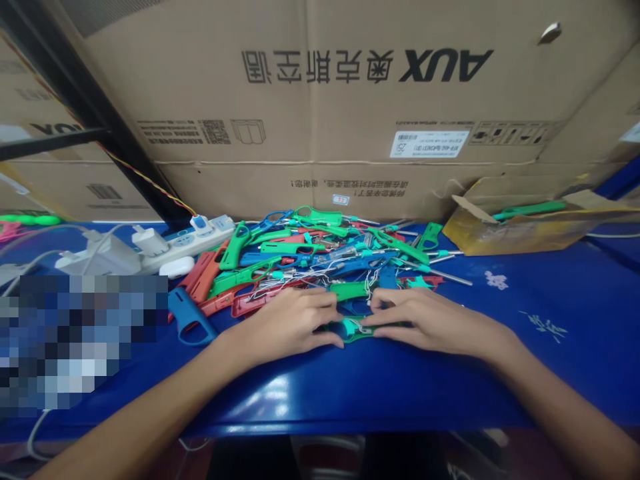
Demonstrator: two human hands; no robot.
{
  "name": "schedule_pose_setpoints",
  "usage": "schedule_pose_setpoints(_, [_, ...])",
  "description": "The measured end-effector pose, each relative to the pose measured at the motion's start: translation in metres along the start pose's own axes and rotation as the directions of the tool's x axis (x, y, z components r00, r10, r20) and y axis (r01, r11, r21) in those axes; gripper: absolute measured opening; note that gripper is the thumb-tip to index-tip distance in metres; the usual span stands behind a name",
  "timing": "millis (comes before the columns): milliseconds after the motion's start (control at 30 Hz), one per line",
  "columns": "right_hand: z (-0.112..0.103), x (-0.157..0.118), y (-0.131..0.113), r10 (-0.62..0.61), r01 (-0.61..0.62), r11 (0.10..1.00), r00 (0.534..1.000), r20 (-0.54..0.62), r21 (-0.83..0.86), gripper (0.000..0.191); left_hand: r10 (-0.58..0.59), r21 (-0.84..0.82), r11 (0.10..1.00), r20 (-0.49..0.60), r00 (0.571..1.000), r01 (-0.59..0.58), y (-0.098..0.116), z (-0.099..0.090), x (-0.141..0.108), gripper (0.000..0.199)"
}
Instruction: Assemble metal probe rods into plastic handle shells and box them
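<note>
Between my hands lies a green lighter shell (361, 335), opened up, with a teal trigger piece (350, 327) and thin white wires in it. My left hand (300, 320) grips its left end, fingers bent and thumb along the near edge. At the other end, my right hand (417, 319) pinches at the shell and the wires with thumb and fingertips. Just beyond both hands spreads a heap of red, green and blue lighter shells (285, 247), mixed with metal tubes, wires and teal pieces. A blue handle shell (193, 320) rests left of my left forearm.
A white power strip (185, 247) with plugs and cables stands at the left. At the back right, an open cardboard box (520, 230) holds green parts. A large carton (320, 113) rises behind the blue table (320, 393). A pixelated patch covers the left side.
</note>
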State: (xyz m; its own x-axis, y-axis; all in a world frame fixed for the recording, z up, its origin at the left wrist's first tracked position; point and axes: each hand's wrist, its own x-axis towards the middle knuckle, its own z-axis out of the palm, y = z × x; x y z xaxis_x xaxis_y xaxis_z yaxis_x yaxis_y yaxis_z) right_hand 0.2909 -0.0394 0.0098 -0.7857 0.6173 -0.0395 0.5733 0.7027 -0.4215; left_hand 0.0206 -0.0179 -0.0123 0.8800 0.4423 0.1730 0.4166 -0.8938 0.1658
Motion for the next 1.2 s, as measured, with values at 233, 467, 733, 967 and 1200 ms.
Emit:
schedule_pose_setpoints(233, [0.002, 0.0, 0.009, 0.016, -0.016, 1.0, 1.0, 0.012, -0.003, 0.03, -0.018, -0.016, 1.0, -0.047, 0.999, 0.017, 0.003, 0.006, 0.001, 0.039])
schedule_pose_setpoints(467, [-0.003, -0.004, 0.011, 0.022, -0.022, 1.0, 1.0, -0.014, 0.018, 0.03, -0.014, -0.062, 0.998, -0.042, 0.999, 0.012, -0.002, -0.006, -0.002, 0.036])
schedule_pose_setpoints(733, [0.006, 0.001, 0.004, 0.009, -0.017, 0.997, 0.995, -0.102, -0.073, 0.035, -0.046, -0.144, 0.988, 0.071, 0.996, 0.056, -0.012, -0.02, -0.008, 0.016])
schedule_pose_setpoints(967, [0.012, 0.005, 0.007, -0.005, -0.004, 0.993, 0.997, -0.076, -0.119, 0.035, -0.035, -0.184, 0.982, 0.043, 0.998, 0.042, -0.011, -0.011, -0.007, 0.014])
schedule_pose_setpoints(1200, [0.014, 0.007, 0.008, -0.002, 0.0, 1.0, 0.995, -0.098, -0.019, 0.033, -0.032, -0.165, 0.985, 0.055, 0.998, 0.04, -0.011, -0.011, -0.007, 0.017])
